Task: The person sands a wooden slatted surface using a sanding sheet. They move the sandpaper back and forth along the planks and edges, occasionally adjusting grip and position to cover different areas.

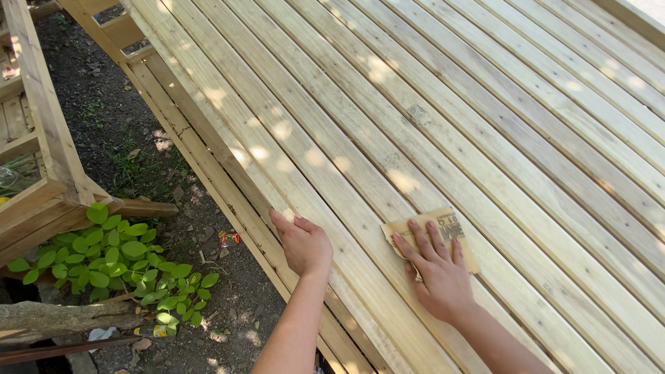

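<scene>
we look down on a broad panel of pale, unfinished wooden slats laid side by side and running diagonally across the view, dappled with sun spots. our right hand lies flat with its fingers spread over a tan rectangular sheet of sandpaper, pressing it down against one slat near the middle of the lower part of the panel; the open palm, we judge, keeps the sheet from curling and spreads the pressure along the grain. our left hand sits just beside the panel's near edge, fingers curled loosely and pressed against the outermost slats, holding nothing, seemingly there to brace us and steady the panel. beyond that edge the ground is dark soil with pebbles, a clump of round-leaved green plants, and part of another pale wooden frame standing well apart at the left.
</scene>
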`<state>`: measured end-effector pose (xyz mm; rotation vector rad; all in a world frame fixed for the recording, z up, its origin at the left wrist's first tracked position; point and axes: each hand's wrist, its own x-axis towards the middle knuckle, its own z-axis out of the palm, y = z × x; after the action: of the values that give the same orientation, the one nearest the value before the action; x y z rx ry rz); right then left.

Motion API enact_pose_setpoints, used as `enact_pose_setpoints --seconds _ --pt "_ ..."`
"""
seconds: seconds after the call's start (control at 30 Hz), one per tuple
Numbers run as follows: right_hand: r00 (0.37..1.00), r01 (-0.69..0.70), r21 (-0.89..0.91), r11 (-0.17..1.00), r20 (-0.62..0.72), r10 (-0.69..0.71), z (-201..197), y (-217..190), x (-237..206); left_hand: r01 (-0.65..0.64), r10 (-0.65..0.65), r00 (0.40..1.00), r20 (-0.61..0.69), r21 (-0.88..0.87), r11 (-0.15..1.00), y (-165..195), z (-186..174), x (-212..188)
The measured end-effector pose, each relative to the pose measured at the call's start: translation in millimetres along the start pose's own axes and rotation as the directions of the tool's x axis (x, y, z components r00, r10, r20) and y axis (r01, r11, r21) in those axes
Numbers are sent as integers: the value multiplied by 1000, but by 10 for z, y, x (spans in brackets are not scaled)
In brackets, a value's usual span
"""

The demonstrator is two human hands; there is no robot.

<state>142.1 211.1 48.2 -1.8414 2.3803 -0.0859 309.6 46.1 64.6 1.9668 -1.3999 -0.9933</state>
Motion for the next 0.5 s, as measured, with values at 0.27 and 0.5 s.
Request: enact_pose_setpoints --seconds 0.27,0.5 --pt "996 -33 116 993 90 23 6 -424 1426 75 -77 997 20 73 995 90 -62 -70" --pt "999 12 79 997 35 -15 -32 -835 2230 89 -93 993 73 57 994 -54 32 25"
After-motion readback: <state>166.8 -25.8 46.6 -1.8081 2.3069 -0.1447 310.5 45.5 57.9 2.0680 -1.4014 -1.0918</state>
